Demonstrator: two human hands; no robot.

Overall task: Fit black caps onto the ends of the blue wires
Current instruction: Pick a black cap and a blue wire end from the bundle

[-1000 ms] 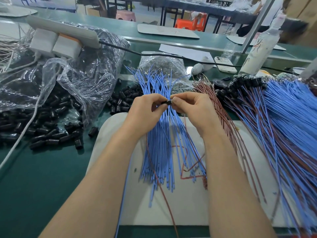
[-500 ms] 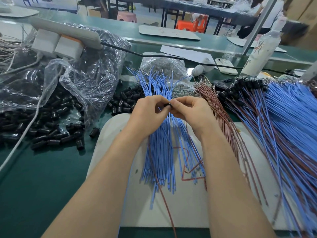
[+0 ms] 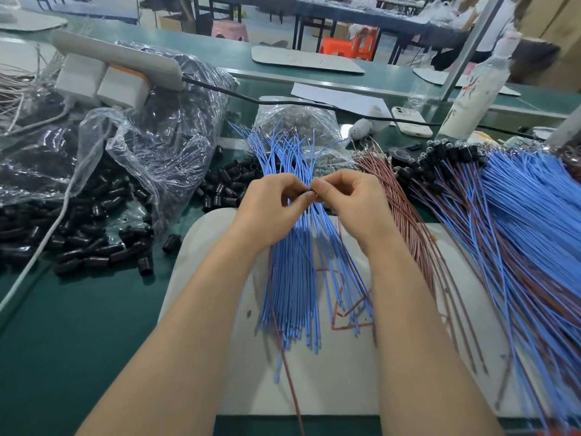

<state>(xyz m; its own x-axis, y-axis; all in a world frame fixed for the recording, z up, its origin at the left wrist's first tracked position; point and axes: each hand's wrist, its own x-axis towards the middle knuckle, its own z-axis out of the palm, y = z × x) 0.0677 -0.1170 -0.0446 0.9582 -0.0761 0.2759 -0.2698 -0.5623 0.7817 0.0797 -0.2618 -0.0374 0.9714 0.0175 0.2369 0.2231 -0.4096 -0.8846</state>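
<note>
Since a second earlier our fingertips had drawn closer. The cap that then showed plainly between them was now almost covered, while the hands had stayed in the same spot above the bundle. Our left hand (image 3: 270,210) and our right hand (image 3: 353,204) met at the fingertips, both curled and pinching the small black cap (image 3: 310,192). Only a dark sliver of it showed, and we could not tell whether a wire end sat in it.

At the far left a clear plastic bag (image 3: 157,146) slumped on the green table (image 3: 78,325). A white power strip (image 3: 119,58) lay on top of the bag, and loose black caps (image 3: 94,247) had spilled from its mouth. A smaller heap of caps (image 3: 229,184) lay just beyond our left hand. The white mat (image 3: 204,247) lay under our forearms. Right of the hands lay brown wires (image 3: 405,221), then a large sheaf of capped wires (image 3: 518,215), blue and brown, with black caps at their far ends. Behind these lay a phone (image 3: 412,121), and a white bottle (image 3: 474,92) stood beside it. Our hands and wrists hid the middle of the bundle.

The blue wires (image 3: 292,278) lay on the mat directly beneath the hands, their long axis running away from us. Their near ends fanned out toward us and their far ends pointed at the back of the table. From the sliver alone we could not tell which way the pinched cap pointed.
</note>
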